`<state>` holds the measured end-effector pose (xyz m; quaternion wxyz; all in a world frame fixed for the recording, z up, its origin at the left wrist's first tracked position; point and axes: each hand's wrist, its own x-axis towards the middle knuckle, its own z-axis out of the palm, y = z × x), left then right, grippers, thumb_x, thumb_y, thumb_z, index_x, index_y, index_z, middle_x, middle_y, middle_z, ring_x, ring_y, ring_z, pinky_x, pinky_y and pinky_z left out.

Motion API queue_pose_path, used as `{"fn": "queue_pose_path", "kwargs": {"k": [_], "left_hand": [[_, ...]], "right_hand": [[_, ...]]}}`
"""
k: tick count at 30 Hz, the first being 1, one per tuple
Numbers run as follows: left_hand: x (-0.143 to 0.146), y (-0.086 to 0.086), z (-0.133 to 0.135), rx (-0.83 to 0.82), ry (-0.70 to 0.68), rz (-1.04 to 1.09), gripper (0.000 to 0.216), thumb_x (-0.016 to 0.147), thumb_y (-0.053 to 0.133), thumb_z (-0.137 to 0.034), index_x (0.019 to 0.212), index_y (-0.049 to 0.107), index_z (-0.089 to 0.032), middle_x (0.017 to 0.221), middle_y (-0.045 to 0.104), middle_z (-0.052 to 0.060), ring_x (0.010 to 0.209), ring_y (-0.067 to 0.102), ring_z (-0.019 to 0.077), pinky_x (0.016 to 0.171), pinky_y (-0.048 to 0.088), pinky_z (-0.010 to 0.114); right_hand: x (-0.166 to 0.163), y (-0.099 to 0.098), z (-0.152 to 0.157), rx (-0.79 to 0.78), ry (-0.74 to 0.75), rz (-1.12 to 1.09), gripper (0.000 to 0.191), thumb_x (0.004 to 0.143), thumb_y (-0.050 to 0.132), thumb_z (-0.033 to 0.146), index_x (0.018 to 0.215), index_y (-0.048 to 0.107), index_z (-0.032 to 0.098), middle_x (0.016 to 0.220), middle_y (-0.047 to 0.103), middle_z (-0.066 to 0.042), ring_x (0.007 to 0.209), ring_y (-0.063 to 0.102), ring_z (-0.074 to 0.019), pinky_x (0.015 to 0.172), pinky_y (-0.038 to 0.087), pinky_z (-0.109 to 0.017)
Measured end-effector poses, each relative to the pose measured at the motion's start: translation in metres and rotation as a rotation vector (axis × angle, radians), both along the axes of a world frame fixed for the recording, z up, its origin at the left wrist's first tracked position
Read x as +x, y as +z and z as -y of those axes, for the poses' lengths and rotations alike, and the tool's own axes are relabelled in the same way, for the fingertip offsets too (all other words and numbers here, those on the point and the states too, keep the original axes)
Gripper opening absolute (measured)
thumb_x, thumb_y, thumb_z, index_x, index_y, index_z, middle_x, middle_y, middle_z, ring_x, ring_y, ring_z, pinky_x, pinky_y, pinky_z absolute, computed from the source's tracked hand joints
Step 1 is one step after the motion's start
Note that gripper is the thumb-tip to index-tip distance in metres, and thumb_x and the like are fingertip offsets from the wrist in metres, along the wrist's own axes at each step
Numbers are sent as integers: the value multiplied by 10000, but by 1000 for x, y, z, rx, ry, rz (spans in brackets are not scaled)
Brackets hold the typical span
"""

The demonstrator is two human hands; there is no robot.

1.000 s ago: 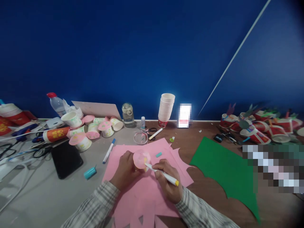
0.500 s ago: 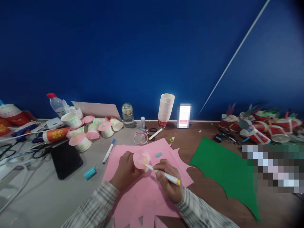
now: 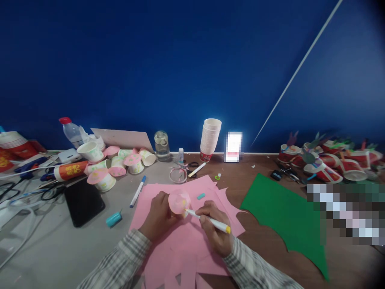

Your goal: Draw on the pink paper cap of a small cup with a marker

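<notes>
Head view: marker [image 3: 207, 219] tip on pink-topped cup [image 3: 179, 202].

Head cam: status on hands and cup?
Left hand grips pink-topped cup. Right hand holds yellow marker, tip on cup. Pink paper underneath; nothing blocking.

Cups [image 3: 114, 166] crowd the left; green sheet [image 3: 285, 218] lies flat, open room above.

Both arms come in wearing long plaid sleeves, grey-and-white checks. The cuffs sit at the wrists. Left hand [image 3: 157, 216] and right hand [image 3: 214, 233] are bare, no gloves.
</notes>
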<state>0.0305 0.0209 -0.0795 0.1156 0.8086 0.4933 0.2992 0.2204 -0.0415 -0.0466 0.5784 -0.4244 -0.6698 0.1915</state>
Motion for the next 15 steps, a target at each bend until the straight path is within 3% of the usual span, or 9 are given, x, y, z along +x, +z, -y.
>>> {"fn": "queue_pose_path", "kwargs": {"k": [15], "left_hand": [[3, 5, 4, -15, 7, 12, 286, 550, 713, -437, 708, 568, -248, 718, 536, -19, 685, 519, 207, 608, 408, 334]], "right_hand": [[-1, -1, 1, 13, 9, -2, 146, 777, 502, 183, 787, 647, 204, 638, 625, -10, 600, 566, -179, 548, 476, -295]]}}
